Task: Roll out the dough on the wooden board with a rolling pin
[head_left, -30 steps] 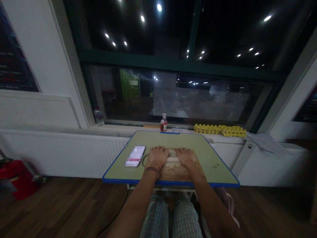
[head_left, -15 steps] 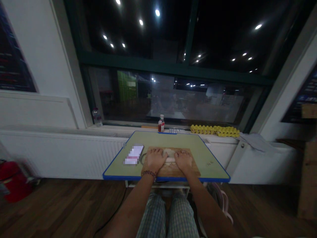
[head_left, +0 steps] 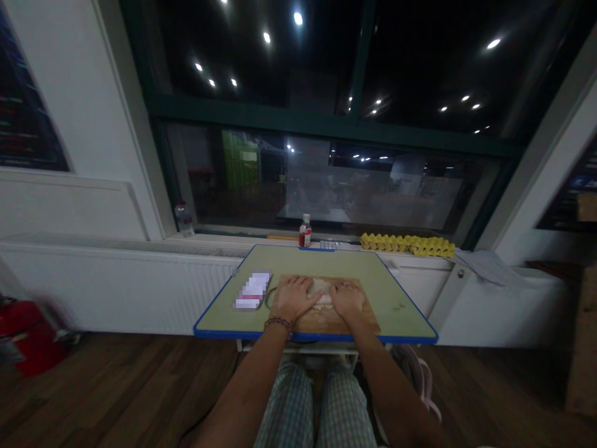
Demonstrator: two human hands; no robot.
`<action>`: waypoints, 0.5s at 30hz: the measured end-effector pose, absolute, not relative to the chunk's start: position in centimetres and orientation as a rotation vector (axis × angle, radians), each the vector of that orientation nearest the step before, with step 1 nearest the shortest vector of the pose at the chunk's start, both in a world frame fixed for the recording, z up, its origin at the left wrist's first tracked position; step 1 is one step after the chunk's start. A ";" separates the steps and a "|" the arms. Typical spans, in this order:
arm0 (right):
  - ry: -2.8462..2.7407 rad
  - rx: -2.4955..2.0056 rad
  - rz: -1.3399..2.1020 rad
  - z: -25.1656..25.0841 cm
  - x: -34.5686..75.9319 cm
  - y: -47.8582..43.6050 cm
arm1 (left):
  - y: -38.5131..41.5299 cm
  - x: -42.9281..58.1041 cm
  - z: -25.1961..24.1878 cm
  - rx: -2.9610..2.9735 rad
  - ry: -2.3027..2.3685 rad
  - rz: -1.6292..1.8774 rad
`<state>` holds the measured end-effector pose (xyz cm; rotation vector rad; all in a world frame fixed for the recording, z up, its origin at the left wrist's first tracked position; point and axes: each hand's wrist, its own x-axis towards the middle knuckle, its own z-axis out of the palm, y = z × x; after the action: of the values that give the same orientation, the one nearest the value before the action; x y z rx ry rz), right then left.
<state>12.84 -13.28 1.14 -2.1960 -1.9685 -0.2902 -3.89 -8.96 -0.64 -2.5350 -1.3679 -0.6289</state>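
Observation:
A wooden board [head_left: 313,323] lies on the small folding table. On it is a flattened sheet of pale dough [head_left: 319,285] with an uneven edge. Across the dough runs a pale, rod-like rolling pin [head_left: 321,298], whose middle shows between my hands while its ends are covered. My left hand [head_left: 295,298] rests palm down over the pin's left end, fingers stretched forward and thumb pointing inward; a beaded bracelet circles that wrist. Over the right end lies my right hand [head_left: 346,298], also palm down with fingers forward. Neither hand is wrapped around the pin, as far as I can see.
A phone [head_left: 253,290] lies left of the board on the blue-edged table [head_left: 321,258]. Behind, the sill holds a small bottle [head_left: 305,231], yellow egg cartons [head_left: 407,244] and a clear bottle [head_left: 183,219]. A red fire extinguisher [head_left: 35,339] stands at floor left.
Both hands remain on the rolling pin, which has shifted slightly away from me over the dough. More of the dough's near edge shows. The view has tilted slightly.

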 end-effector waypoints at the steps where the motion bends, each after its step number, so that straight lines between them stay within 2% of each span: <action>1: -1.965 -2.204 -0.280 1.3 12.8 -13.3 | -8.8 -3.9 -0.7 -2.533 -1.369 -0.625; 15: -1.992 -2.217 -0.239 1.4 13.1 -11.6 | -6.9 -3.5 -0.6 -2.531 -1.434 -0.644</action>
<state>13.08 -11.57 1.40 -2.2166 -1.9920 -0.2392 -3.50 -6.91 -0.56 -2.5313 -1.4337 -0.6441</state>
